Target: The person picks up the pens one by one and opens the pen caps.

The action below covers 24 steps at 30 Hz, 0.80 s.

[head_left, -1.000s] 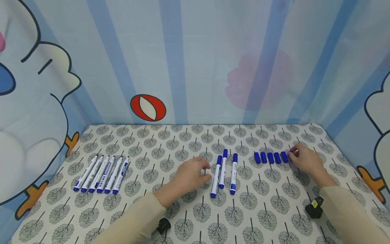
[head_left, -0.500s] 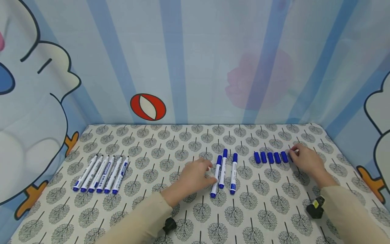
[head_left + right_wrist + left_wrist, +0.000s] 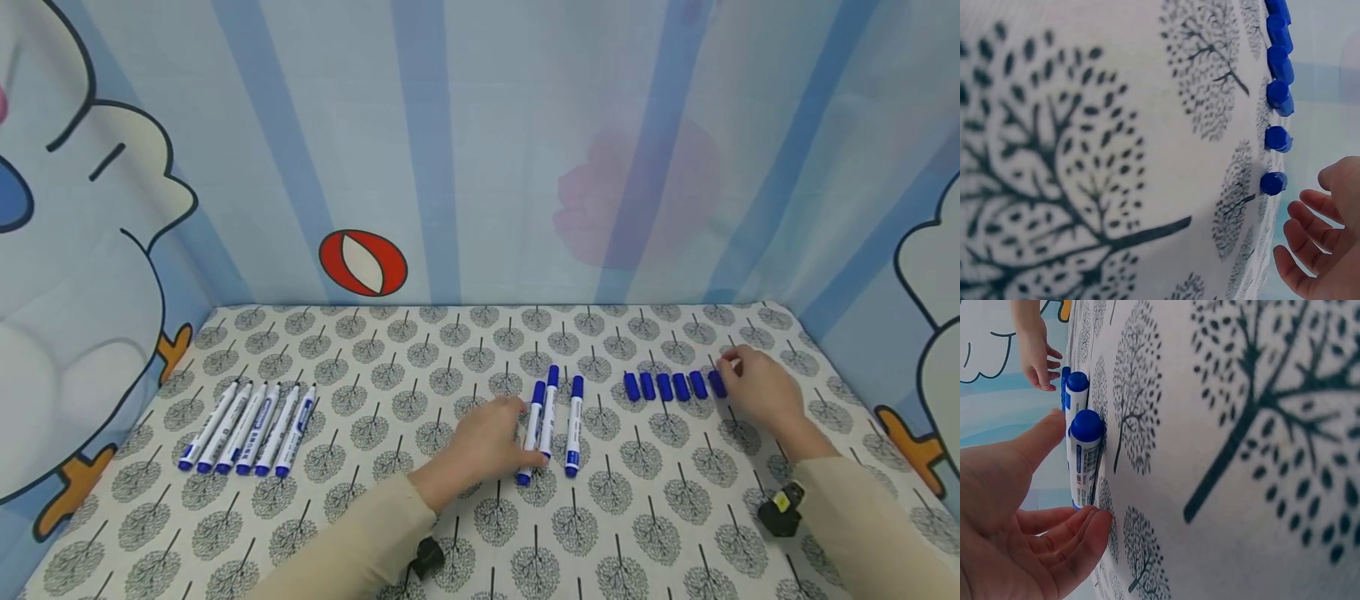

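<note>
My left hand (image 3: 483, 437) reaches round the leftmost of three capped whiteboard markers (image 3: 532, 425). In the left wrist view its thumb and fingers are spread either side of that marker's white barrel (image 3: 1085, 465), with the fingertips right beside it. A second marker (image 3: 551, 408) lies close along its right side, a third (image 3: 574, 425) a little apart. My right hand (image 3: 763, 390) is at the right end of a row of several blue marker caps (image 3: 663, 387). In the right wrist view its loosely bent fingers (image 3: 1307, 244) stand off the end cap (image 3: 1274, 183) and hold nothing.
Several uncapped markers (image 3: 258, 429) lie side by side at the left, dark tips pointing away. A tree-patterned cloth (image 3: 420, 350) covers the table. A striped cartoon curtain (image 3: 495, 150) rises behind its far edge and at both sides.
My left hand has moved right, onto the leftmost capped marker. My right hand has let go of the end cap, now lying in the row, and drawn slightly right.
</note>
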Motion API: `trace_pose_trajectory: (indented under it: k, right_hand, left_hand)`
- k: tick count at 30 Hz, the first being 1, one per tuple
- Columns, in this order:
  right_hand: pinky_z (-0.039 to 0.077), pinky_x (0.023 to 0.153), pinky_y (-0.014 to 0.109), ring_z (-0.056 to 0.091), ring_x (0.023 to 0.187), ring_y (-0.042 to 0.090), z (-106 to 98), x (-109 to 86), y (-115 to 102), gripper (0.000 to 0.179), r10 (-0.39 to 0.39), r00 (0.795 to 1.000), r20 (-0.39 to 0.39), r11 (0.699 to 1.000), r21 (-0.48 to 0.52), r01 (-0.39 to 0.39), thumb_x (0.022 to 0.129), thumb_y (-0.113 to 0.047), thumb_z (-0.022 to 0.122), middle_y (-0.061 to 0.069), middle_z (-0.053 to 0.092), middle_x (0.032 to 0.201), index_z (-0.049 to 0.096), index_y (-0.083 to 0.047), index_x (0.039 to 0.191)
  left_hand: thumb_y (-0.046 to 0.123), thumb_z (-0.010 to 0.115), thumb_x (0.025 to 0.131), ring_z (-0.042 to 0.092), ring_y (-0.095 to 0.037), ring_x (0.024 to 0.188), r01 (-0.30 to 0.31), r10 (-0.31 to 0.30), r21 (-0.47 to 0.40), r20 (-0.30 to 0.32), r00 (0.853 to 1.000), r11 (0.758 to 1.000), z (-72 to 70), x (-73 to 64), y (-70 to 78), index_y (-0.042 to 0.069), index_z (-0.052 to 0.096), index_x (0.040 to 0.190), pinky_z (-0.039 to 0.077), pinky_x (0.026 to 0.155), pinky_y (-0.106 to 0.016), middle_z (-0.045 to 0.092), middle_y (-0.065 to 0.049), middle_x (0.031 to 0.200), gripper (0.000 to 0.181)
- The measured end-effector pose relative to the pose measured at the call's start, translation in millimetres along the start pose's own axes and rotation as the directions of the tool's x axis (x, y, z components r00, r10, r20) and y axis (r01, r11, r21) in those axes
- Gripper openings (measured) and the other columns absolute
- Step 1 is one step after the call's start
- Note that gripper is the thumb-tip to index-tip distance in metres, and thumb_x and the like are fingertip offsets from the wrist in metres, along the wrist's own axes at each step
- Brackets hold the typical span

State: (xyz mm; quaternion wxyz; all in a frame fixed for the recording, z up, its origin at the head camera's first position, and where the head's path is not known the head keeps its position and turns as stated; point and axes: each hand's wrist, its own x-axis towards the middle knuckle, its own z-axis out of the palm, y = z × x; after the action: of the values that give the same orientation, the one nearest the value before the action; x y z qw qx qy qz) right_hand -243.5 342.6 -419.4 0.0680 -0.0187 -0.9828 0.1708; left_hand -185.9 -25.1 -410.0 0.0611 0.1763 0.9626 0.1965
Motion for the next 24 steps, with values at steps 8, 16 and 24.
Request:
trace_pose_trajectory:
  k: [8,16,24]
  right_hand:
    - [0.040,0.046,0.030,0.056,0.066,0.025,-5,1.7,-8,0.036,-0.018,1.000,-0.018,1.000,0.012,0.018,0.096,-0.027,0.043,0.023,0.058,0.099,0.053,0.003,0.113]
    - [0.040,0.043,0.028,0.054,0.058,0.020,-6,-2.8,-21,0.034,-0.086,0.995,-0.059,0.994,0.061,0.090,0.096,-0.022,0.042,0.024,0.058,0.096,0.053,0.004,0.114]
    - [0.043,0.046,0.032,0.058,0.067,0.026,-4,-4.0,-35,0.029,-0.160,0.980,-0.118,0.985,0.041,0.166,0.094,-0.019,0.047,0.021,0.059,0.091,0.058,0.004,0.108]
  left_hand:
    - [0.037,0.083,0.060,0.049,-0.010,0.064,-0.006,0.008,-0.051,0.030,1.000,0.999,1.3,1.3,-0.1,0.004,0.057,0.111,0.042,0.053,-0.021,0.055,0.002,0.082,0.067]
    - [0.015,0.076,0.064,0.047,-0.012,0.063,0.002,0.000,-0.066,0.035,0.999,0.998,-1.4,0.5,-1.9,0.002,0.061,0.098,0.041,0.050,-0.022,0.051,0.001,0.075,0.039]
    - [0.010,0.074,0.064,0.048,-0.013,0.059,0.019,-0.015,-0.088,0.047,0.999,0.996,-3.9,0.2,-1.9,0.004,0.059,0.089,0.041,0.047,-0.023,0.050,0.000,0.071,0.030]
